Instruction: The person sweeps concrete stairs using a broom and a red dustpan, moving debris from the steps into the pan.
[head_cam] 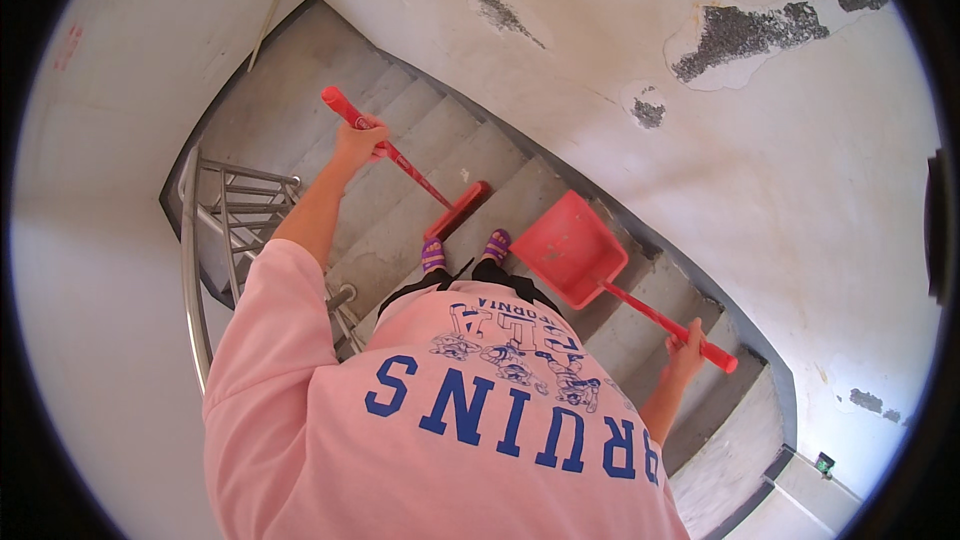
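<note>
My left hand (362, 141) is closed around the red handle of a broom (420, 178), a little below the handle's top end. The broom's red head, with dark bristles, rests tilted on a concrete stair step in front of my feet. My right hand (684, 354) grips the red handle of a long-handled dustpan (564, 247) near its end. The dustpan's red plastic pan is over the steps to the right of my feet, its inside facing up, with a few pale marks or bits in it. Whether the pan touches a step I cannot tell. My feet wear purple sandals (497, 244).
Concrete stairs (442, 136) run diagonally, with a landing (307, 64) at the upper left. A metal handrail (193, 262) with bars stands on the left. A wall (570, 82) with peeling plaster and a dark base strip borders the stairs on the right.
</note>
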`<state>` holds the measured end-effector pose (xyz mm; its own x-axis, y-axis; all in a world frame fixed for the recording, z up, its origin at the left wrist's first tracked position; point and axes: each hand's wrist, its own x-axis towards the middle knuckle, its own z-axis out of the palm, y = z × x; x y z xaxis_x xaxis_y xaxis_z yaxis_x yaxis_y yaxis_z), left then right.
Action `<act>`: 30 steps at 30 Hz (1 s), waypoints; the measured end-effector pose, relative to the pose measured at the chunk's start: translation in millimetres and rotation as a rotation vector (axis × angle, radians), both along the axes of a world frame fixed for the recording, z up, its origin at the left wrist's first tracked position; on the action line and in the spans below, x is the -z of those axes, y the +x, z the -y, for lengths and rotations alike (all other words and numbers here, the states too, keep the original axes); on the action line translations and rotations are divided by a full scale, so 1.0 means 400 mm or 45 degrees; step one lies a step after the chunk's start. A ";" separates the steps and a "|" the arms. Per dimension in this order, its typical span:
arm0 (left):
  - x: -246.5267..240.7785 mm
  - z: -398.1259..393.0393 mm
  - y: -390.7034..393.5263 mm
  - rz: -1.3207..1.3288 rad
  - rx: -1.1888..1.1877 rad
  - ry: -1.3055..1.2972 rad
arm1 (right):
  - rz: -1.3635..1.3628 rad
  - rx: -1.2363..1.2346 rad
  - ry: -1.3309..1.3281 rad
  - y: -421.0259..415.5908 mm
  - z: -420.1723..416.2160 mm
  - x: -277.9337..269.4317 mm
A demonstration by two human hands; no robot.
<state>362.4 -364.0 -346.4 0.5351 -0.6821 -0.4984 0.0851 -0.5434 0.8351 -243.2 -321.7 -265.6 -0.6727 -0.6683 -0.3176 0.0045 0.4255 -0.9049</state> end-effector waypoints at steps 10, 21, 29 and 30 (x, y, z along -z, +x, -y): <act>-0.044 0.006 -0.009 0.217 0.056 -0.090 | 0.039 0.030 0.012 0.010 -0.010 0.014; -0.185 0.100 -0.079 0.511 0.206 -0.037 | 0.055 0.109 0.006 0.015 -0.020 0.052; -0.196 0.224 -0.121 0.341 0.243 -0.085 | 0.089 0.130 -0.032 0.014 -0.020 0.083; -0.192 0.243 -0.134 0.317 0.236 -0.091 | 0.092 0.151 -0.025 0.013 -0.018 0.084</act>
